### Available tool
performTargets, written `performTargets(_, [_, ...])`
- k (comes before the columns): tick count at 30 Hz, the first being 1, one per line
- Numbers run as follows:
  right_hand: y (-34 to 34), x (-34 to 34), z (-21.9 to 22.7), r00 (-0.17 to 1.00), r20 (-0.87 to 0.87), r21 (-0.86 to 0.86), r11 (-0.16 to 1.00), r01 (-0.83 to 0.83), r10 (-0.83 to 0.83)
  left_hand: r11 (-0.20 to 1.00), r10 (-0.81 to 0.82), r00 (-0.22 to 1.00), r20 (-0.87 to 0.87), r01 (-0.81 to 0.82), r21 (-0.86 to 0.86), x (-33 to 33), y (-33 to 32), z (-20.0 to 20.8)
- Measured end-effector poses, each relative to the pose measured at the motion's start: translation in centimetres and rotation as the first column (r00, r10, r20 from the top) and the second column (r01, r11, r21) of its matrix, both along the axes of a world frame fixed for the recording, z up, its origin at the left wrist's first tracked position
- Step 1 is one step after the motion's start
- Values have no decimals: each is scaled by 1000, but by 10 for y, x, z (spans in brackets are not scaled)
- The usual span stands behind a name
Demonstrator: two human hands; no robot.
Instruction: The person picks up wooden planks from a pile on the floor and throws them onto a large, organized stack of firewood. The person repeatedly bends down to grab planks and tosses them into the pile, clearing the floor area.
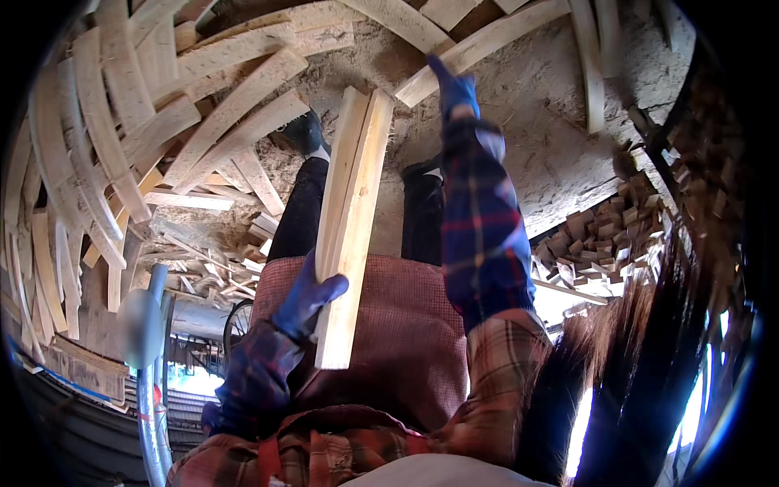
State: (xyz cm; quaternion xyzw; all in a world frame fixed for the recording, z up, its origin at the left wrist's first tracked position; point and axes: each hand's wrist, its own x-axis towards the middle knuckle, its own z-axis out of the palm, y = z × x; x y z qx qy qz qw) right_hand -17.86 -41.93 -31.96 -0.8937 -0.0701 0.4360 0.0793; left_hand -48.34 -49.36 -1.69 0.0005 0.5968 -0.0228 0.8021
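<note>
Two pale flat planks (350, 219) being gripped by the blue-gloved left hand (307, 294); right hand (453, 89) reaching toward a rough curved board (479, 45), grip unclear.

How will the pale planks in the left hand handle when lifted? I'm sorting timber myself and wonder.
The planks look straight and flat-sawn, so probably stiff, not floppy. The gloved left hand grips them alone near one end, suggesting they are fairly light. Held there, they may tend to lever and tip. The right hand reaches toward a plank on the ground.
</note>
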Motion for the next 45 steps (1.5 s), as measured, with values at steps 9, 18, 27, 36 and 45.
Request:
performTargets(9, [-65, 52, 87, 725, -638, 228, 836, 500, -260, 988, 39, 999, -6, -39, -152, 27, 25, 18])
performTargets(18, [-142, 8, 393, 441, -715, -165, 743, 648, -543, 917, 285, 959, 2, -272, -293, 67, 13, 102])
performTargets(27, [-120, -89, 337, 387, -792, -107, 731, 674, -473, 838, 355, 925, 135, -251, -484, 98, 17, 9])
performTargets(36, [-46, -76, 502, -174, -903, -417, 705, 574, -392, 994, 86, 986, 143, -95, 61, 49, 84, 226])
performTargets(45, [113, -100, 623, 166, -980, 42, 696, 716, -112, 845, 172, 971, 168, -234, 481, 65, 186, 332])
